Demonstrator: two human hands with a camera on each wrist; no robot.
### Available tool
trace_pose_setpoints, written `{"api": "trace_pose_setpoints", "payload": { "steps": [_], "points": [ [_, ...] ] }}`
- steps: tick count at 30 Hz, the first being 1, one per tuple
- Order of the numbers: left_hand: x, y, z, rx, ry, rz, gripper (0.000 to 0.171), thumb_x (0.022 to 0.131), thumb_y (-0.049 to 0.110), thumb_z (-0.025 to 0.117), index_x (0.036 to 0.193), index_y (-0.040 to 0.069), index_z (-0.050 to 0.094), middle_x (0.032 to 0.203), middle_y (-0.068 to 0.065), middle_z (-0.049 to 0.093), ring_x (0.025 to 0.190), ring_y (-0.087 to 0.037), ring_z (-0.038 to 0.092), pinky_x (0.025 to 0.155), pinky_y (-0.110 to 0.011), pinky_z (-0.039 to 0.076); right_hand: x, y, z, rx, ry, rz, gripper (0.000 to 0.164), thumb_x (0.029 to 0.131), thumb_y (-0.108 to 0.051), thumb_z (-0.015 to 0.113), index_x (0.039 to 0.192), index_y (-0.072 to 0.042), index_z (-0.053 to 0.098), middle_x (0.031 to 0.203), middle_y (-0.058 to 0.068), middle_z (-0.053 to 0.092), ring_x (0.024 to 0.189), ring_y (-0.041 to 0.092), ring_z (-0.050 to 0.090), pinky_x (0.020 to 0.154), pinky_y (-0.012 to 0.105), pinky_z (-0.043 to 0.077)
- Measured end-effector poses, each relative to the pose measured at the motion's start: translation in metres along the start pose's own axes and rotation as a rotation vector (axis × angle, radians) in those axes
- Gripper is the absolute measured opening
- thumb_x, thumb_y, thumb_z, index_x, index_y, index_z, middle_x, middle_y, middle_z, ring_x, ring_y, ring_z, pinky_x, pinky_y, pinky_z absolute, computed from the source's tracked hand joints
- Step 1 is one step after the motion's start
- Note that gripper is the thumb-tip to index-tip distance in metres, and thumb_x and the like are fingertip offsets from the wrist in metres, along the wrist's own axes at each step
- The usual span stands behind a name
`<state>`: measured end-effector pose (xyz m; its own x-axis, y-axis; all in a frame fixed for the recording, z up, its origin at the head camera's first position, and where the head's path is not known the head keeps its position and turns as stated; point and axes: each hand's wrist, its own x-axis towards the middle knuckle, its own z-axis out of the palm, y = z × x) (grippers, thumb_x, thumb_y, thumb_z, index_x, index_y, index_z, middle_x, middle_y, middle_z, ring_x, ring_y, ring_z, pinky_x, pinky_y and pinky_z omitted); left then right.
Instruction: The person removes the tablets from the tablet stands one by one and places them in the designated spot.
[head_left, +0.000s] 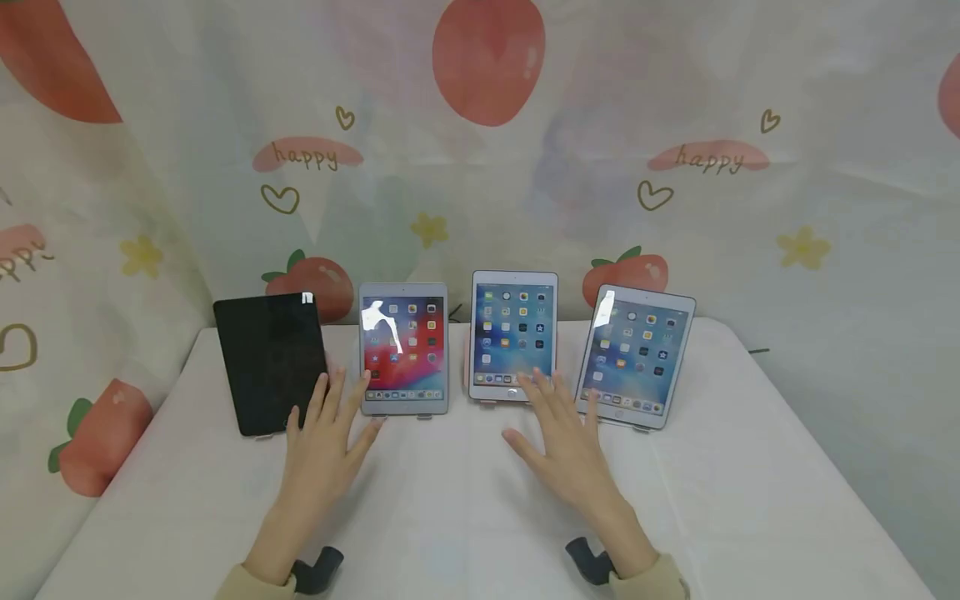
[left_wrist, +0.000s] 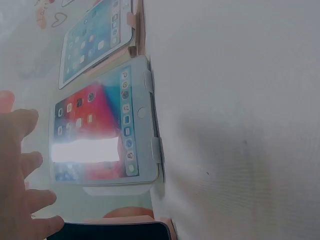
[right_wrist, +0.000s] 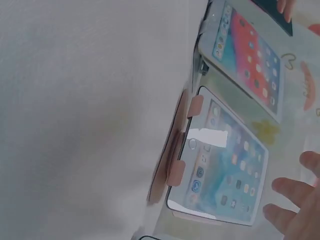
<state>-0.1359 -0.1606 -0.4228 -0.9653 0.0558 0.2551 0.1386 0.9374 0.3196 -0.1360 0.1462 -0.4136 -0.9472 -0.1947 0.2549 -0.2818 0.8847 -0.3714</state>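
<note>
Four tablets in a row lean on small stands. At the far left is a black tablet (head_left: pixel 270 358) with a dark screen. Beside it stands a white tablet with a red and blue screen (head_left: pixel 405 350). Two more white tablets with blue screens, one upright (head_left: pixel 514 333) and one tilted (head_left: pixel 637 358), fill the right side. My left hand (head_left: pixel 322 442) spreads its fingers in front of the gap between the black tablet and the red-screened one. My right hand (head_left: pixel 566 446), fingers also spread, overlaps the lower edges of the two blue-screened tablets in the head view. Neither hand grips anything.
A white cloth (head_left: pixel 465 517) covers the table. Behind it hangs a printed curtain (head_left: pixel 480 192) with fruit, hearts and flowers. Pink stand clips (right_wrist: pixel 176 173) hold the lower edge of one tablet. Dark curved pieces (head_left: pixel 318 570) sit at both wrists.
</note>
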Motion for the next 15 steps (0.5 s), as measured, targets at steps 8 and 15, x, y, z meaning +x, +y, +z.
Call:
{"api": "trace_pose_setpoints", "payload": {
  "steps": [8,15],
  "points": [
    [0.0,-0.006,-0.003,-0.041,0.027,-0.012,0.066,0.095,0.042,0.054,0.152,0.026,0.026,0.161,-0.013,0.019,0.148,-0.037,0.013,0.108,-0.074,0.014,0.007,-0.011,0.007,0.07,0.009,-0.034,0.073,0.091,-0.049,0.057,0.153,-0.028,0.024,0.159,0.005,0.027,0.149,0.032,0.019,0.116,0.066,-0.002],
    [-0.001,-0.009,-0.007,-0.075,0.095,-0.014,0.063,0.095,0.037,0.055,0.151,0.02,0.031,0.16,-0.014,0.021,0.146,-0.038,0.018,0.108,-0.074,0.017,0.012,-0.022,0.013,0.144,0.006,-0.039,0.07,0.093,-0.048,0.055,0.152,-0.028,0.025,0.159,0.003,0.027,0.149,0.03,0.018,0.118,0.063,-0.004]
  ]
}}
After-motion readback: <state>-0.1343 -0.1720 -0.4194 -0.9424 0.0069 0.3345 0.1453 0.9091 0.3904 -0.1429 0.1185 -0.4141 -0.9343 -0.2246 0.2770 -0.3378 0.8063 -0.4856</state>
